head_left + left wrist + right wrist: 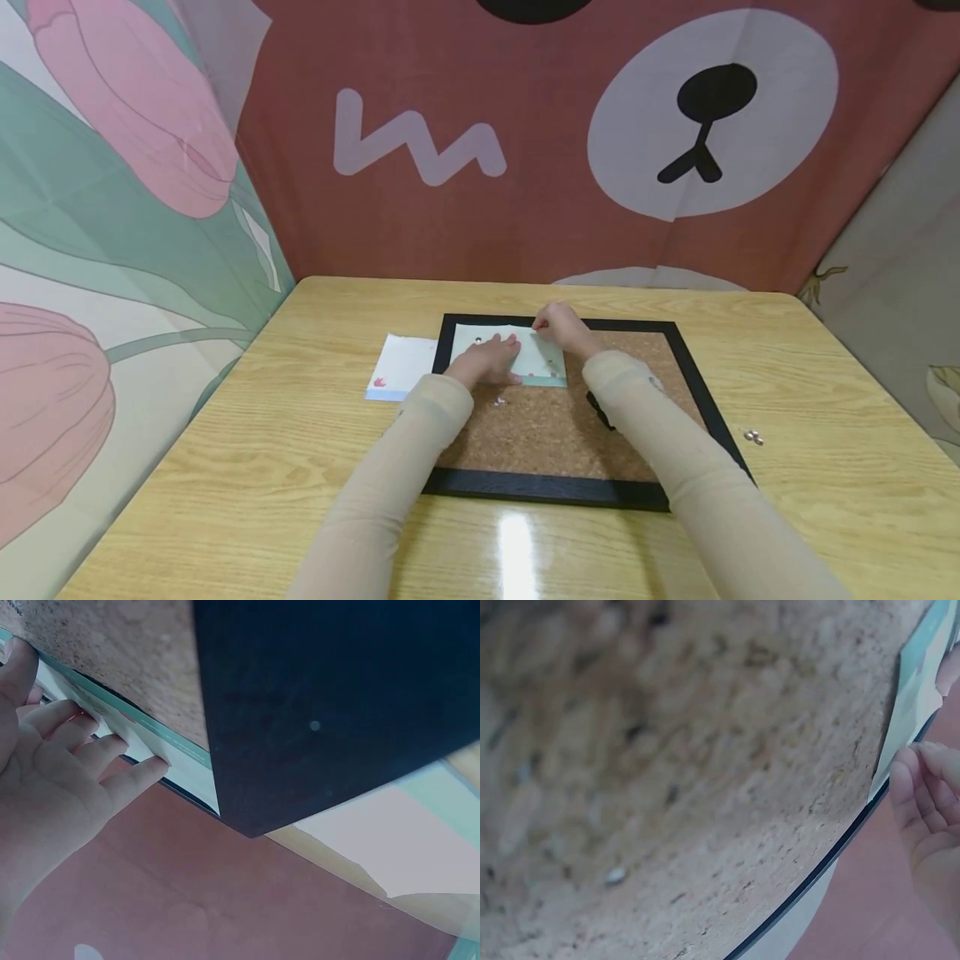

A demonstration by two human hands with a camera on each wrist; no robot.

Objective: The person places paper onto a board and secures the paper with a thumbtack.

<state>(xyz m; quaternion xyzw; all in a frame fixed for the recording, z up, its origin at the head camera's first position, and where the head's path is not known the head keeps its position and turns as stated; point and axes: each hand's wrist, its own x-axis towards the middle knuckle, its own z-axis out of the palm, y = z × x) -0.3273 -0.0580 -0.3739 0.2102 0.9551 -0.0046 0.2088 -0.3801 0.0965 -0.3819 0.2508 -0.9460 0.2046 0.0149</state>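
Observation:
A pale green sheet of paper (pixel 542 354) with a teal lower band lies on the upper left of a black-framed corkboard (pixel 540 433). My left hand (pixel 491 360) rests on it with fingers spread, pressing it to the board. A silver thumbtack (pixel 478 340) shows near the sheet's upper left corner. At the sheet's upper right, my right hand (pixel 564 327) pinches a tiny thumbtack-like piece between thumb and forefinger, mostly hidden by the fingertips. In the right wrist view the pinching fingers (pixel 909 776) meet at the sheet's edge.
A white sheet with a blue band (pixel 401 367) lies on the table, left of the board. Several silver tacks (pixel 753 437) sit right of the board. Small white bits (pixel 499 402) and a black object (pixel 599 411), partly behind the right sleeve, are on the cork.

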